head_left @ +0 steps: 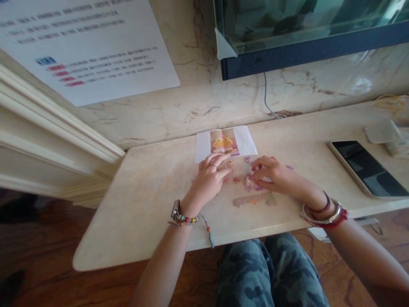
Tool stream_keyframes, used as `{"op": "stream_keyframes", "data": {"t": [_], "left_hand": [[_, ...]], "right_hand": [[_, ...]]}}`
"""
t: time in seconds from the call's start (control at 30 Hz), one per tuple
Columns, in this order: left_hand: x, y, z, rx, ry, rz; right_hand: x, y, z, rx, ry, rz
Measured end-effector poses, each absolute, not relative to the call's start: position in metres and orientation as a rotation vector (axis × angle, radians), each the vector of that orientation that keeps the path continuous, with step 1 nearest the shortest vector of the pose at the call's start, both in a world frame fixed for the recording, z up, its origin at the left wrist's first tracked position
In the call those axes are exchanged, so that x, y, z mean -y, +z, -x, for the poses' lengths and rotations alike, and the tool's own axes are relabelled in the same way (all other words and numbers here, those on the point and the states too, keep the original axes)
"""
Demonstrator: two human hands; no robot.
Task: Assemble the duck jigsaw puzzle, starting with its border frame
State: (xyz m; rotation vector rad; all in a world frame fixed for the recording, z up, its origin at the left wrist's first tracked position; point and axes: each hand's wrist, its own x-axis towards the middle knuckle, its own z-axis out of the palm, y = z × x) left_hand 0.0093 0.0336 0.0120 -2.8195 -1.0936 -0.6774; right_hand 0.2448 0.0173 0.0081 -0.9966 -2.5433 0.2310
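My left hand (211, 175) lies low over the tabletop with its fingers stretched forward and apart, beside a small cluster of puzzle pieces (228, 164). My right hand (272, 174) is curved over more pieces (249, 182), fingers apart and tips close to or touching them; whether a piece is between them I cannot make out. Below the hands lies a joined strip of puzzle pieces (254, 200). Behind the hands, a white sheet (246, 140) bears a picture of a yellow cartoon figure (223, 143). One loose piece (248, 159) lies just below the sheet.
The pale stone table (128, 217) has a rounded front left corner. A phone (367, 166) lies at the right, with a pale object (381, 131) behind it. A dark-framed screen (313, 38) overhangs the back. A cable (266, 96) runs down the wall.
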Motion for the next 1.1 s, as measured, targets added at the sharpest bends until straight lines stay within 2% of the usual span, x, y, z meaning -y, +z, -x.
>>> {"op": "stream_keyframes", "data": {"t": [0.43,0.63,0.8,0.97,1.1], "left_hand": [[-0.035,0.012,-0.008,1.096,-0.719,2.832],[-0.031,0.01,-0.018,0.988,-0.75,2.912],[-0.028,0.008,-0.022,0.987,-0.711,2.905],[-0.029,0.008,-0.02,1.025,-0.719,2.894],[-0.03,0.008,-0.02,1.034,-0.74,2.896]], "right_hand": [[-0.033,0.011,-0.326,2.227,0.106,1.517],[-0.021,0.026,-0.284,2.37,0.255,1.176],[-0.018,0.013,-0.238,2.624,0.129,0.858],[-0.022,0.003,-0.23,2.682,0.013,0.855],[-0.022,0.012,-0.244,2.482,0.278,0.939]]}}
